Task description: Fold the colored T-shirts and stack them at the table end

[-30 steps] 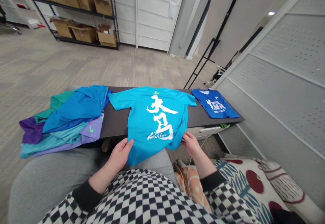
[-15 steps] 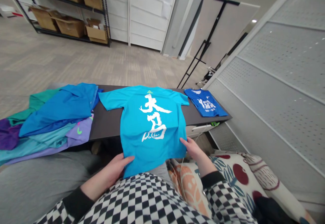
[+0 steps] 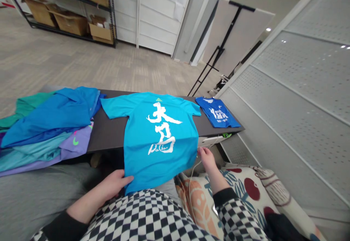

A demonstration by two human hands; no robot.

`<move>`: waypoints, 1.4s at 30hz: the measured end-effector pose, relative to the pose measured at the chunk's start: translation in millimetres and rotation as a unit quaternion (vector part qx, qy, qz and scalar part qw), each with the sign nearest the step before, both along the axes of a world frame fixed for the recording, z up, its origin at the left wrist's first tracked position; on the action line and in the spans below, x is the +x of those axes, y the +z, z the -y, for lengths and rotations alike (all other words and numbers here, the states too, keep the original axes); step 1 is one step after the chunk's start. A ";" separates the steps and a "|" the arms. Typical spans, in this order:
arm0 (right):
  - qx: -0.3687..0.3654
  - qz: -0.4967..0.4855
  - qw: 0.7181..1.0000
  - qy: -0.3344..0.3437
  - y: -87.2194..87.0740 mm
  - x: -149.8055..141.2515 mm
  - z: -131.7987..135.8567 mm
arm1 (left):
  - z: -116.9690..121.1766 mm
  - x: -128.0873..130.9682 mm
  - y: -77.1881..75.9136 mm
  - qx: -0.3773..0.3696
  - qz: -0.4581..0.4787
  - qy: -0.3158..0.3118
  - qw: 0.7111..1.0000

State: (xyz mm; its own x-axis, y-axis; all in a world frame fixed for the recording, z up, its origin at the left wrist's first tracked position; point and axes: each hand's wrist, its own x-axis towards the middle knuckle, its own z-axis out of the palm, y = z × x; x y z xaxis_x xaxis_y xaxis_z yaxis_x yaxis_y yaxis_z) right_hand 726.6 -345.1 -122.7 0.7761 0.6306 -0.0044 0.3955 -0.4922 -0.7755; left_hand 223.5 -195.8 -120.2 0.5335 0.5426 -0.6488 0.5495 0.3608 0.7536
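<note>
A bright blue T-shirt (image 3: 136,139) with large white characters lies spread, back side up, across the dark table, its lower hem hanging over the near edge towards my lap. My left hand (image 3: 118,182) is closed on the shirt's lower left corner, thumb on top and fingers underneath. At the lower right side edge, my right hand (image 3: 207,158) pinches the fabric between thumb and fingers. Beyond the right sleeve rests a folded dark blue T-shirt (image 3: 218,115) with white print.
A heap of blue, green, teal and lilac clothes (image 3: 54,117) covers the left part of the table (image 3: 106,135). A perforated grey partition (image 3: 287,88) rises on the right. A patterned cushion (image 3: 246,186) and a white cable (image 3: 191,190) are beside my right arm. Shelves hold cardboard boxes (image 3: 71,22).
The view has shifted slightly, so things appear further left. My right hand has moved a little outward along the shirt's side edge, showing less thumb on top. My left hand keeps its corner.
</note>
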 end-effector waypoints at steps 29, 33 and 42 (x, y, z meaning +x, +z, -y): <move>-0.082 0.199 0.975 0.055 84.6 136.3 -211.6 | -107.1 22.6 125.5 0.176 0.063 -0.098 0.978; -0.106 0.176 0.979 0.002 93.3 154.2 -252.1 | -180.2 54.2 115.9 0.453 0.043 0.018 0.890; -0.124 0.288 0.944 0.105 75.5 136.2 -292.3 | -218.3 58.2 45.6 0.595 -0.158 -0.022 0.788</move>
